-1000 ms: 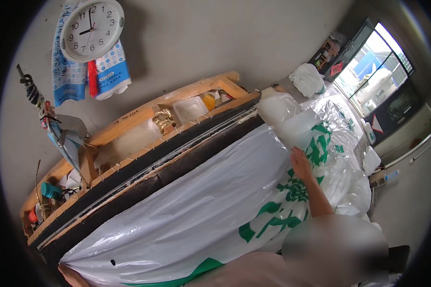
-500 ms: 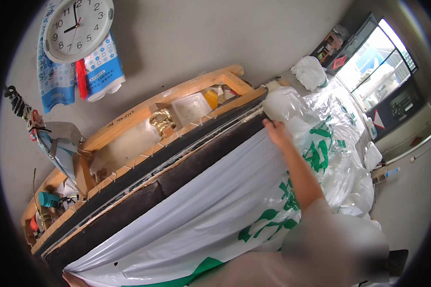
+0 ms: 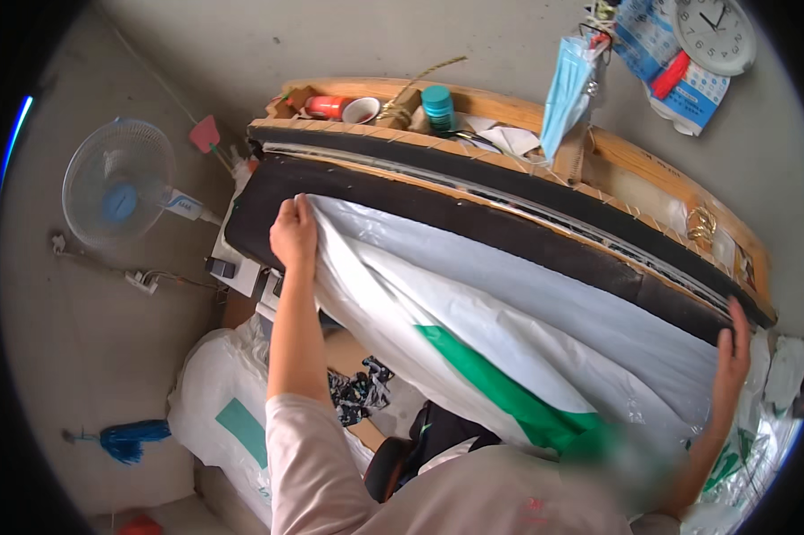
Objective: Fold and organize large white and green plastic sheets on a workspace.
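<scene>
A large white plastic sheet with green print hangs in folds along a long dark padded worktop. My left hand is closed on the sheet's left top corner, pinching it over the dark surface. At the sheet's right end, my right hand has its fingers stretched out and apart. It touches or nearly touches the sheet's edge; I cannot tell which. Behind the dark surface runs a narrow metal-edged strip. The lower part of the sheet drapes toward my body.
Behind the strip is a wooden tray frame with a teal jar, a red can and gold ties. A blue face mask hangs above. A fan stands left, and a white sack lies lower left.
My view has swung left, bringing the fan and the worktop's left end in. The left hand still holds the sheet's corner. My right hand's fingers have straightened from their grip on the edge.
</scene>
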{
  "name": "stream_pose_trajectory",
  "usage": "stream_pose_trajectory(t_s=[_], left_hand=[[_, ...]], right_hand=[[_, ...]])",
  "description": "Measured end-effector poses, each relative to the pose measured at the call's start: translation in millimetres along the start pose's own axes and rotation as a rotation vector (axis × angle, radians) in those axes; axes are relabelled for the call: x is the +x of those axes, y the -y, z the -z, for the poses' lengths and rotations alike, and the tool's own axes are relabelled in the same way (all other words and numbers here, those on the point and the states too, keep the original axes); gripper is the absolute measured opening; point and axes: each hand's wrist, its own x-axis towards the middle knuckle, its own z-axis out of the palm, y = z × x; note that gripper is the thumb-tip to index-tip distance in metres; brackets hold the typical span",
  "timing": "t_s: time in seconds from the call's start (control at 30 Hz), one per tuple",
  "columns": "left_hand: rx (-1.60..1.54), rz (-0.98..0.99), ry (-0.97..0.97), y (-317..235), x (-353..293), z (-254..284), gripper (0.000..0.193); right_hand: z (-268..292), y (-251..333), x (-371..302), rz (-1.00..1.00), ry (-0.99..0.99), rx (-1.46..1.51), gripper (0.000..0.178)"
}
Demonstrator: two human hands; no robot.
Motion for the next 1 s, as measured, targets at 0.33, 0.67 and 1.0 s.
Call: stream_pose_trajectory(t_s=[0.33, 0.67, 1.0], left_hand=[[-0.181, 0.092, -0.048, 15.0, -4.2, 3.0, 0.035], [-0.220, 0.135, -0.015, 19.6, -7.0, 8.9, 0.035], [-0.258, 0.092, -0.039, 22.0, -6.4, 5.9, 0.035]], right_hand=[[-164.1, 321.6, -32.0, 0.804, 0.406, 0.427, 0.025], [-203.4, 403.6, -16.7, -0.022, 1.098, 1.493, 0.016], [-183.1, 376.2, 5.9, -0.362, 1.507, 1.484, 0.018]])
